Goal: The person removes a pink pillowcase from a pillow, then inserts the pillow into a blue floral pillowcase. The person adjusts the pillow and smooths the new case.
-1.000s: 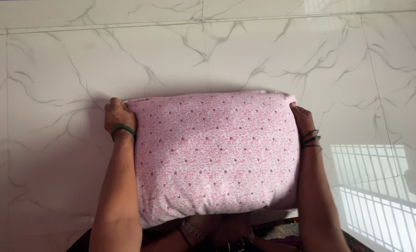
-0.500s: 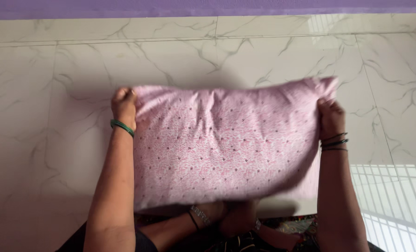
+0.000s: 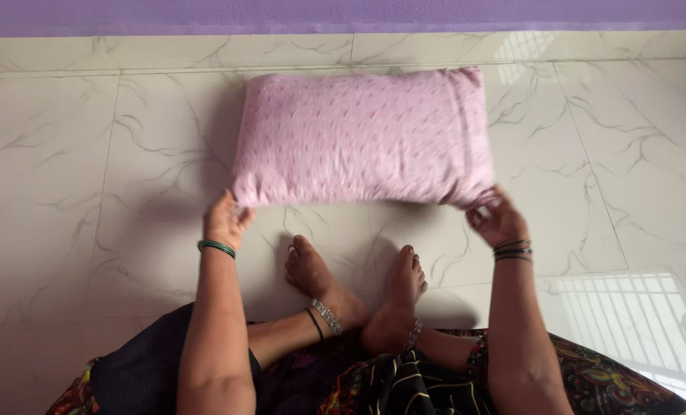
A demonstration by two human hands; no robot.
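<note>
A pink patterned pillow (image 3: 362, 138) is stretched out flat above the white marble floor (image 3: 89, 192), blurred by motion. My left hand (image 3: 226, 219), with a green bangle on the wrist, pinches the pillow's near left corner. My right hand (image 3: 497, 217), wearing dark bangles, grips the near right corner. Both arms reach forward from my lap. My two bare feet (image 3: 358, 288) with anklets rest on the floor just under the pillow's near edge.
A purple wall base (image 3: 343, 15) runs along the far edge of the floor. Bright window light with a grille shadow (image 3: 627, 315) falls on the tiles at the right. My dark patterned garment (image 3: 404, 384) covers my lap.
The pillow swung from hanging close in front of me to lying out flat farther away. My hands moved from its far corners to its near corners, and my feet came into sight.
</note>
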